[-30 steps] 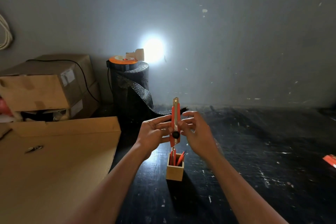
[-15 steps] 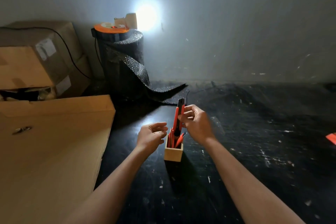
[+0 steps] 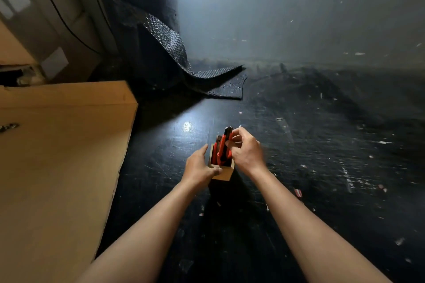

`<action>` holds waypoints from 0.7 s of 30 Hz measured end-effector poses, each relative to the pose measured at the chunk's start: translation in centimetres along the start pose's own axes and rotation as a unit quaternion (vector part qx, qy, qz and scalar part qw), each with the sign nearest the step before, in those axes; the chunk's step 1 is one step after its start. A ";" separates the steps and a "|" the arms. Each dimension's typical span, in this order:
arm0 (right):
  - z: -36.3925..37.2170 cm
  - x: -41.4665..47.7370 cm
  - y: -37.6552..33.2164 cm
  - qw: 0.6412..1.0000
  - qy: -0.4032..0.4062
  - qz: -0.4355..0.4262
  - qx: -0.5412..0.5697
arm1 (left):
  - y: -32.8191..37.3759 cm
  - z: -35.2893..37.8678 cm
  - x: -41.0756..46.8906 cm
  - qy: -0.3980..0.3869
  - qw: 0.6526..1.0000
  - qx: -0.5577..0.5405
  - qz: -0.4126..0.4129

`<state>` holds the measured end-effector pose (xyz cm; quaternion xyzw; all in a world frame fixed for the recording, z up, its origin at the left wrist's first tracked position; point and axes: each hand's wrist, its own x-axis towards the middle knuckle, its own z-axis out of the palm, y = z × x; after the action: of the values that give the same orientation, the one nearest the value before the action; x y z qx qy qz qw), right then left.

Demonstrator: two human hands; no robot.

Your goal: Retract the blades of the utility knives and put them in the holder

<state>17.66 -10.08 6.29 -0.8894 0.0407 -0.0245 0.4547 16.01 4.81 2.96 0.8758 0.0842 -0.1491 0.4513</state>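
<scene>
Head view: the holder (image 3: 222,173), a small square wooden box, stands upright on the dark counter (image 3: 322,167) at mid-frame. The right hand (image 3: 247,153) grips a red knife (image 3: 224,147) at its upper end, fingers (image 3: 236,136) pinched around the handle; the knife stands nearly upright with its lower end inside the holder, its dark top showing above the fingers. Whether its blade is retracted cannot be told. Other red knives (image 3: 214,155) already stand in the holder, just left of the held one. The left hand (image 3: 199,167) grasps the holder's left wall, thumb across the near front face. To the left, a large flat cardboard box (image 3: 57,167) lies with its right edge near the left forearm, apart from the holder. Behind it, further boxes (image 3: 41,30) stand stacked against the wall. A roll of black bubble wrap (image 3: 147,30) stands upright at the back, its loose end trailing forward onto the counter, well apart from the hands. Small pale scraps (image 3: 297,192) litter the counter to the right. The counter right of and behind the holder is open, bounded by the wall at the back.
</scene>
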 end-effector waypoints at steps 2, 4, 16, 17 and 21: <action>0.4 0.1 0.4 1.000 -0.015 0.007 -0.020 | 0.0 0.4 0.3 0.002 1.000 -0.005 0.004; 0.9 0.2 0.9 0.999 -0.025 0.019 -0.041 | -0.3 0.7 0.7 0.005 1.000 -0.002 0.007; 0.9 -0.1 2.0 0.993 -0.029 0.052 -0.103 | -1.1 1.7 0.9 0.014 0.999 -0.037 0.023; 0.6 -0.2 1.7 0.993 -0.024 0.052 -0.100 | -1.0 1.6 0.8 0.013 0.999 -0.040 0.020; -0.9 -0.6 0.5 0.994 -0.018 0.023 -0.102 | -1.1 1.4 0.1 0.023 0.999 -0.040 0.012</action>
<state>16.96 -11.04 6.39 -0.9302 0.0549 0.0066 0.3629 15.59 4.32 1.35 0.8612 0.0900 -0.1201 0.4856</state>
